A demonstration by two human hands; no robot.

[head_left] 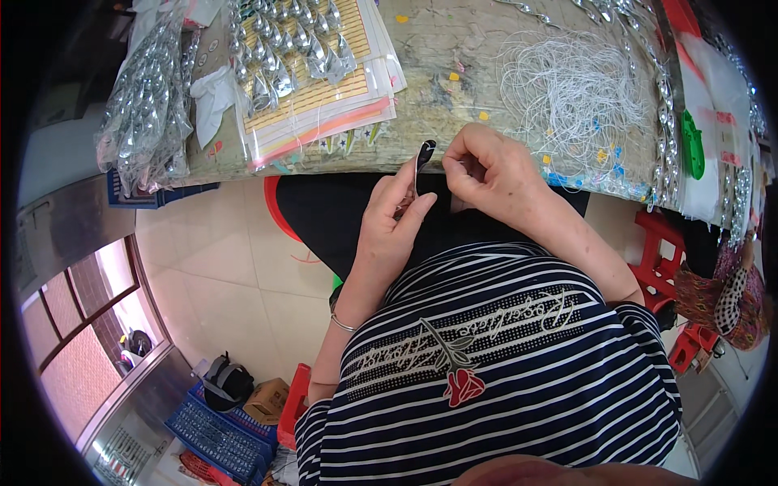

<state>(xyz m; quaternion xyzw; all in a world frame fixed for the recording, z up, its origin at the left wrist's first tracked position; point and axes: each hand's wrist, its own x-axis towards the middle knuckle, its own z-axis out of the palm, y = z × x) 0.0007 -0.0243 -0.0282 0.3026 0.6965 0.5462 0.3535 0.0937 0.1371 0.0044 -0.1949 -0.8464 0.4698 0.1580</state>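
My left hand (391, 220) is closed, its thumb and forefinger pinching a shiny, dark-reflecting twisted drop ornament (425, 152) whose rounded end points up. Just to its right, at the table's near edge, my right hand (501, 176) has thumb and fingertips pressed together. Whatever sits in that pinch is too small to make out. Beyond my left hand, several silver twisted drops (279, 40) lie in rows on a yellow striped sheet (324, 101). A loose tangle of white string (571, 89) spreads over the table past my right hand.
The worn table (438, 105) carries a clear bag of silver drops (150, 105) at left. A green plastic tool (693, 144) and hanging silver strands stand at right. Below are a red stool (658, 251), blue crates (219, 441) and a cardboard box (266, 401). Another person sits at far right.
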